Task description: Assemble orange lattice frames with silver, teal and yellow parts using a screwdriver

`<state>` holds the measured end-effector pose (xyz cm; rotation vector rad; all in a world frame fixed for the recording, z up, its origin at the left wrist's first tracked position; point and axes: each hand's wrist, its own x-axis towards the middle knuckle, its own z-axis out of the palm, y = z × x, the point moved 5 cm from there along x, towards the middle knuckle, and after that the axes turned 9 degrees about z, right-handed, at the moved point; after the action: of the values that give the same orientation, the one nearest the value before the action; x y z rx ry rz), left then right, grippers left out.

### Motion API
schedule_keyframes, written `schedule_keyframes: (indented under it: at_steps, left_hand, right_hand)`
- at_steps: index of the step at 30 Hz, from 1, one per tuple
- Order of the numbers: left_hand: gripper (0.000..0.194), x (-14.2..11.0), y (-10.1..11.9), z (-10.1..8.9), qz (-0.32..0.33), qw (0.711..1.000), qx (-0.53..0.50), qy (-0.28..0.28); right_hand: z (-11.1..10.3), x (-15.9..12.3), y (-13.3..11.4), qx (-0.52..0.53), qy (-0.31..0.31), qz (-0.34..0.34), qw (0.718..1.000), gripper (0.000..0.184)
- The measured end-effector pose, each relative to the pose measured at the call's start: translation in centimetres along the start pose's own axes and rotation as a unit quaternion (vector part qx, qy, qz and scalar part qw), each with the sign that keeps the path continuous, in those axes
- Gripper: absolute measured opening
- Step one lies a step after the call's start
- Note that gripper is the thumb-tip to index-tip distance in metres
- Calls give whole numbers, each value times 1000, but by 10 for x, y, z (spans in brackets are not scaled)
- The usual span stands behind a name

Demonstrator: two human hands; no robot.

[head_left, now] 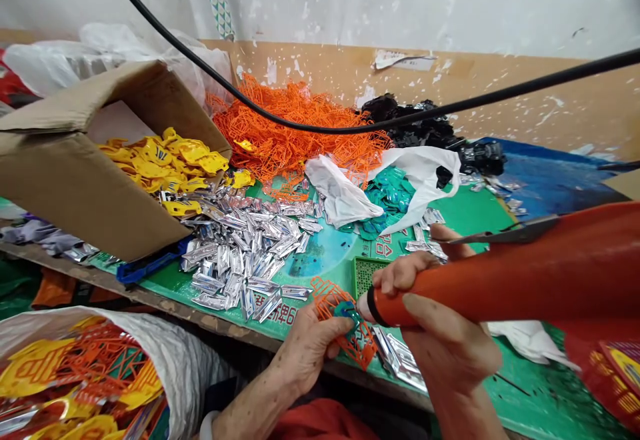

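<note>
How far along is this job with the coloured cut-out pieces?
Looks done: silver pieces, yellow pieces in a cardboard carton and orange lattice pieces lie in separate heaps. In hand: the left hand holds an orange lattice piece at the tip of an orange-red tube gripped by the right hand. Left: a white sack holds mixed yellow, orange and silver pieces.

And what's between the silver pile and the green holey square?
A pale blue circle printed on the green mat, seen in the head view.
</note>
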<state>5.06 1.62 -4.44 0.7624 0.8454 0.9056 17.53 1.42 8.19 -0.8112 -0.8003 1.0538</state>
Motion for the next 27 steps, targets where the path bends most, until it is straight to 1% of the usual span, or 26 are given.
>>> schedule_keyframes:
  at_steps: [6,13,17,24,27]
  left_hand:
    - [16,1,1,0,-5,1000,8,11]
    - [15,1,0,0,13,1000,18,2]
    - [19,0,-3,-1,10,1000,15,5]
    - [22,1,-2,-1,7,1000,14,4]
    - [23,0,-1,-2,1,1000,13,0]
  right_hand:
    - [0,0,5,-8,-14,7,1000,55]
    - [0,-1,7,-10,-22,7,1000,52]
    - [0,-4,12,-24,-20,24,999,58]
    - [-2,-6,21,-63,-19,12,998,64]
    - [0,-4,21,-51,-19,24,998,67]
